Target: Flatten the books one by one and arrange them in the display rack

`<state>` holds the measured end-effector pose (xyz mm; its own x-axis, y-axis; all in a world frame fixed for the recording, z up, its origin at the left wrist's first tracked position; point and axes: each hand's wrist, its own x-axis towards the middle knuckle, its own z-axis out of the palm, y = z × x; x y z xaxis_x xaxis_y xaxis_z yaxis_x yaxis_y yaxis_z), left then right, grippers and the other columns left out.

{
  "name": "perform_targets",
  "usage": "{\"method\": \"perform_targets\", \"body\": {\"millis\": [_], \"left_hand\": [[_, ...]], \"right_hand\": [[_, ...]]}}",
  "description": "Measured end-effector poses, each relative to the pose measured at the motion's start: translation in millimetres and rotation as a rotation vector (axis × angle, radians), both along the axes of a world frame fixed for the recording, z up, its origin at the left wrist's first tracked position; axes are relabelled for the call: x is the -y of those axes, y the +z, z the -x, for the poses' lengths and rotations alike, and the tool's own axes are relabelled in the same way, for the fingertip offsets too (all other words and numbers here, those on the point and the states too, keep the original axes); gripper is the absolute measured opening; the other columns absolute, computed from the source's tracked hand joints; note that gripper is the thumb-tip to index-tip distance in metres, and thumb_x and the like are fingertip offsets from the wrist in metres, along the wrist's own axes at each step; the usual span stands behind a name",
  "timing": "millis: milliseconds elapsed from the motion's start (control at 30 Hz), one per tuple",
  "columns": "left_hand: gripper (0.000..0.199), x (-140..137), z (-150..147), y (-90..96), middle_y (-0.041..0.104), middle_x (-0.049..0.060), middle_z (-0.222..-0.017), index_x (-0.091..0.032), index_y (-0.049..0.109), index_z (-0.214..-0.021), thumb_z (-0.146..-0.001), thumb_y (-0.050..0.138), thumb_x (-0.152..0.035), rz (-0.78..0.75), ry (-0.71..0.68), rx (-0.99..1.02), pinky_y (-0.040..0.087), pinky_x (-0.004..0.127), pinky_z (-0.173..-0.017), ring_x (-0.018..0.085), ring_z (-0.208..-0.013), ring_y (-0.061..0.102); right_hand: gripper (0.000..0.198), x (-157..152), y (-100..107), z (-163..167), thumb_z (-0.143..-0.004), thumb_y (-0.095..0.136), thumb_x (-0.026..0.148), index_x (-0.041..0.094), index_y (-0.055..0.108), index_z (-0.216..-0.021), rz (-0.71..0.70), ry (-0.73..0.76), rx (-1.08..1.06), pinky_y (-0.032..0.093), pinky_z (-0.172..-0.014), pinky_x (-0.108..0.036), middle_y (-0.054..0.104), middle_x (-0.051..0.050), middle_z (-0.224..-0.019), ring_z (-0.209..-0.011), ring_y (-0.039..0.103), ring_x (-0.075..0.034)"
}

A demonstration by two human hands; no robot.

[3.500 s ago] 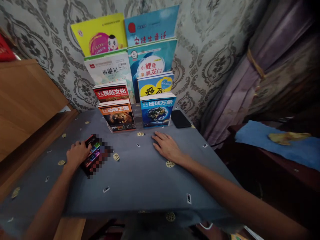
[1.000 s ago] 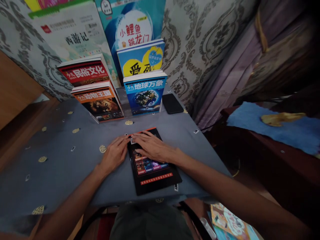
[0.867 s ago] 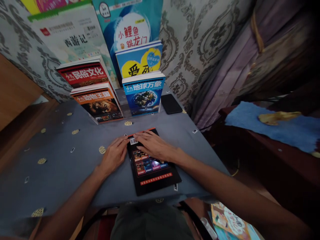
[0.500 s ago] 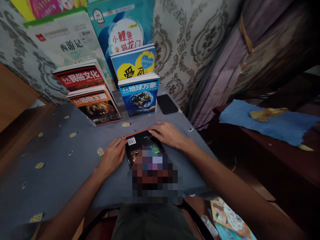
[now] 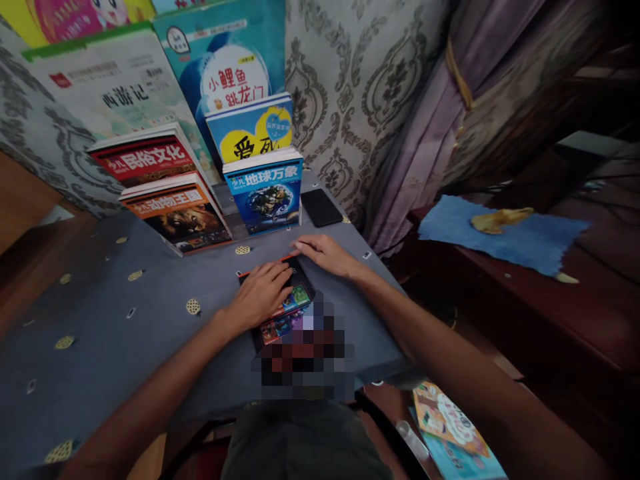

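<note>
A dark book [image 5: 287, 308] with a red top edge and small coloured pictures lies flat on the table; its near part is blurred out by blocks. My left hand [image 5: 263, 291] rests on its upper left part, palm down, fingers stretched across the cover. At the book's top right corner is my right hand [image 5: 325, 255], with its fingertips touching the edge and its fingers extended. Neither hand is wrapped round anything. Behind the book stand an orange book with a lion [image 5: 177, 212] and a blue book with a globe [image 5: 265, 190].
Taller books [image 5: 113, 87] lean against the patterned wall. A black phone [image 5: 321, 207] lies right of the upright books. Off to the right, a blue cloth [image 5: 445, 230] with a yellowish object is on a dark red surface. More books [image 5: 453, 427] sit low at the right.
My left hand has moved from the book's left edge onto its cover, hiding the barcode. My right hand stays by the top right corner. The view has shifted slightly right.
</note>
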<state>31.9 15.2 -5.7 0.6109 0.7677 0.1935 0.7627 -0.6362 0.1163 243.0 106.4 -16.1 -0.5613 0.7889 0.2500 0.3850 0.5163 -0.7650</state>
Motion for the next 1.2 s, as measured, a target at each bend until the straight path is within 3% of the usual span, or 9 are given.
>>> {"method": "perform_targets", "body": {"millis": [200, 600, 767, 1033, 1200], "left_hand": [[0.037, -18.6, -17.5, 0.3, 0.060, 0.013, -0.136, -0.016, 0.056, -0.134, -0.102, 0.043, -0.031, -0.009, 0.014, -0.031, 0.048, 0.046, -0.095, 0.028, -0.120, 0.055], [0.035, -20.0, -18.5, -6.5, 0.063, 0.013, -0.132, -0.015, 0.061, -0.130, -0.102, 0.042, -0.028, -0.075, -0.008, 0.003, 0.046, 0.044, -0.099, 0.027, -0.120, 0.055], [0.035, -6.0, -15.6, -6.0, 0.063, 0.014, -0.130, -0.015, 0.062, -0.129, -0.102, 0.044, -0.029, -0.056, -0.103, 0.046, 0.046, 0.048, -0.104, 0.028, -0.123, 0.055], [0.036, 38.2, -25.2, 6.6, 0.060, 0.015, -0.134, -0.020, 0.061, -0.131, -0.103, 0.044, -0.033, 0.025, -0.318, 0.058, 0.048, 0.051, -0.104, 0.028, -0.128, 0.053], [0.043, 48.9, -26.5, 14.8, 0.053, 0.013, -0.146, -0.027, 0.056, -0.137, -0.100, 0.049, -0.046, 0.151, -0.458, -0.016, 0.039, 0.057, -0.112, 0.030, -0.140, 0.044]], "right_hand": [[0.031, -0.6, -2.4, 0.5, -0.101, 0.043, 0.034, 0.017, 0.069, -0.102, -0.010, -0.012, -0.026, 0.050, -0.080, -0.031, 0.077, -0.007, -0.097, -0.092, 0.070, -0.021], [0.034, 1.4, 2.9, -0.5, -0.102, 0.041, 0.033, 0.017, 0.069, -0.092, -0.087, 0.004, 0.110, 0.044, -0.075, -0.029, 0.072, -0.005, -0.088, -0.080, 0.063, -0.018], [0.026, 2.5, 3.6, -0.8, -0.098, 0.047, 0.029, 0.018, 0.070, -0.100, -0.071, 0.019, 0.111, 0.043, -0.073, -0.029, 0.072, -0.004, -0.089, -0.079, 0.061, -0.018], [0.024, 4.3, 3.4, -1.3, -0.098, 0.050, 0.029, 0.017, 0.070, -0.100, -0.070, 0.007, 0.090, 0.042, -0.071, -0.028, 0.071, -0.004, -0.086, -0.077, 0.059, -0.017], [0.021, 3.7, 2.2, -0.3, -0.097, 0.051, 0.026, 0.017, 0.070, -0.101, -0.061, 0.015, 0.084, 0.045, -0.074, -0.030, 0.072, -0.005, -0.090, -0.080, 0.061, -0.018]]}}
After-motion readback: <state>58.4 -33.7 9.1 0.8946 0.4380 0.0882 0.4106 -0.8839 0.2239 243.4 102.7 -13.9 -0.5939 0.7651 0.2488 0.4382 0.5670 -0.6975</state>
